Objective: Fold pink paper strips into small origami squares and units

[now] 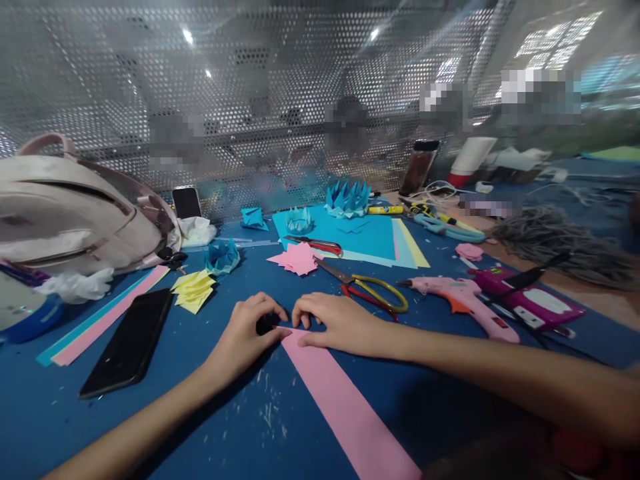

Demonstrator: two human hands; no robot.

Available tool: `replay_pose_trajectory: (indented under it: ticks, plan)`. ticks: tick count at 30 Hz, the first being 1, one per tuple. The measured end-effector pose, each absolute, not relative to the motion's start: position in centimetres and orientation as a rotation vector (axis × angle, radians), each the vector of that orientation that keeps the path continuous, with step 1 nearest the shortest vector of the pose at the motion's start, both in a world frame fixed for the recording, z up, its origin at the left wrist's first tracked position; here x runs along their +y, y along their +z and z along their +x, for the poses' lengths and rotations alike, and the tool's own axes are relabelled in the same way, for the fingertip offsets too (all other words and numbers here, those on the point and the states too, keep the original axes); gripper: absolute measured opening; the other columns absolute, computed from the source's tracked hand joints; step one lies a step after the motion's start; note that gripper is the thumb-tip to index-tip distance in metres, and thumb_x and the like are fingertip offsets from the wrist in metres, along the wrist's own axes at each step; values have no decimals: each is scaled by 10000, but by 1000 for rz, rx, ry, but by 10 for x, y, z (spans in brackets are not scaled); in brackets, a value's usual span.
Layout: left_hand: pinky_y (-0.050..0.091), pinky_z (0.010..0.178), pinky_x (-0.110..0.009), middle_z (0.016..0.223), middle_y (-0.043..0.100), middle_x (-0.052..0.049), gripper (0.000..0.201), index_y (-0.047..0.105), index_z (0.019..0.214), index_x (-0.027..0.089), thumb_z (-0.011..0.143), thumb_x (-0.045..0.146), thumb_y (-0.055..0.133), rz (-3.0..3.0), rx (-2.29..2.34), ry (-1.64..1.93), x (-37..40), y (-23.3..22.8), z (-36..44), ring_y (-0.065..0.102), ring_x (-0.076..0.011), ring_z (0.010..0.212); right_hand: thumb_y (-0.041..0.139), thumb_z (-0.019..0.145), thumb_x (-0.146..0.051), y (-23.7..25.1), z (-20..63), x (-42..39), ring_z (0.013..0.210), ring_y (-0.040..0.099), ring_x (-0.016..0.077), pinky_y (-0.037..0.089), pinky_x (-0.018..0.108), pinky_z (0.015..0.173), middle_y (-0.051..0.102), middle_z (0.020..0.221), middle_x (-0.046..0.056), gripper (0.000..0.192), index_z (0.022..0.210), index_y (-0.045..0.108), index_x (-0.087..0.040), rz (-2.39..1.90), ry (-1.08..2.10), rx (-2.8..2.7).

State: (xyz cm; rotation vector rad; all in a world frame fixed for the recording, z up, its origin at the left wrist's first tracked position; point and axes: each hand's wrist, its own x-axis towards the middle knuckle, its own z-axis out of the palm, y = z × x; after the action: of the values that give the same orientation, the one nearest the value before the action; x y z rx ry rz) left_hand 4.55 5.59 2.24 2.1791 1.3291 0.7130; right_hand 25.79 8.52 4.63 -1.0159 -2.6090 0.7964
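A long pink paper strip (345, 407) lies on the blue table, running from the near edge up to both hands. My left hand (253, 327) pinches its far end from the left, thumb and fingers curled together. From the right, my right hand (335, 323) grips the same end, its thumb on the strip and its fingers bent over the edge. The fingers partly hide that end. Just beyond the hands lie a stack of pink paper pieces (296, 259) and scissors (370, 290) with red and yellow handles.
On the left are a black phone (127, 343), coloured paper strips (107, 313), yellow paper pieces (194, 291) and a backpack (75, 207). A pink glue gun (463, 297) and a purple case (530, 297) lie right. Blue folded paper (349, 199), coloured sheets (395, 240) and a cutter (315, 244) sit behind.
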Motion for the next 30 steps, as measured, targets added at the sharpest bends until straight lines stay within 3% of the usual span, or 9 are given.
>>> replay_pose_trajectory:
  ticks: [5, 8, 10, 13, 17, 20, 25, 27, 30]
  plan:
    - [379, 883, -380, 1077, 619, -45, 341, 636, 1077, 230, 803, 405, 735, 2368, 1246, 639, 50, 24, 43, 555, -232, 996, 758, 743, -490, 45, 260, 85, 855, 580, 177, 334, 239, 616, 631, 922, -4, 375, 931, 597, -208, -1008, 782, -2617]
    - [393, 882, -381, 1136, 599, -60, 487, 628, 1123, 244, 732, 495, 776, 2434, 1179, 604, 48, 24, 39, 529, -260, 1052, 633, 863, -499, 45, 261, 85, 804, 578, 160, 334, 242, 620, 636, 875, 1, 309, 916, 590, -198, -990, 794, -2589]
    - [398, 877, -380, 1132, 605, -61, 419, 645, 1098, 244, 763, 465, 762, 2420, 1177, 625, 47, 24, 38, 532, -256, 1048, 510, 957, -431, 45, 261, 85, 765, 572, 148, 335, 243, 623, 634, 836, 2, 257, 901, 583, -191, -1008, 786, -2565]
    - [398, 883, -365, 1050, 644, -48, 118, 693, 949, 226, 894, 319, 646, 2309, 1184, 734, 48, 25, 40, 565, -224, 1011, 440, 989, -308, 43, 260, 85, 751, 566, 148, 346, 246, 645, 620, 791, 5, 228, 848, 568, -182, -1037, 722, -2551]
    - [435, 840, -315, 922, 696, -43, 153, 702, 844, 194, 915, 261, 585, 2063, 1197, 905, 49, 27, 42, 618, -197, 901, 433, 988, -270, 39, 260, 86, 733, 567, 149, 370, 248, 649, 622, 772, 3, 213, 855, 575, -182, -998, 751, -2511]
    - [452, 706, -256, 810, 683, -24, 173, 672, 844, 176, 900, 316, 588, 1805, 1268, 1021, 49, 26, 40, 611, -171, 764, 465, 979, -267, 35, 260, 87, 766, 591, 149, 430, 260, 690, 658, 897, 20, 161, 1054, 587, -192, -886, 873, -2429]
    - [389, 560, -203, 708, 617, 0, 286, 620, 825, 156, 848, 441, 640, 1497, 1219, 1159, 53, 22, 34, 541, -128, 623, 446, 944, -91, 32, 261, 88, 1138, 529, 174, 418, 356, 993, 554, 1245, 75, 430, 1335, 519, -255, -572, 849, -2379]
    - [382, 560, -199, 711, 606, 1, 303, 616, 825, 152, 833, 453, 656, 1463, 1216, 1187, 55, 20, 33, 531, -124, 624, 547, 911, -118, 32, 262, 89, 1239, 452, 200, 398, 376, 1023, 484, 1332, 79, 407, 1287, 587, -272, -529, 795, -2394]
    - [382, 575, -200, 722, 598, 3, 294, 613, 841, 149, 842, 441, 654, 1444, 1204, 1204, 56, 19, 32, 522, -119, 635, 692, 822, -156, 34, 263, 90, 1279, 387, 238, 416, 368, 981, 413, 1414, 52, 203, 992, 742, -254, -403, 757, -2462]
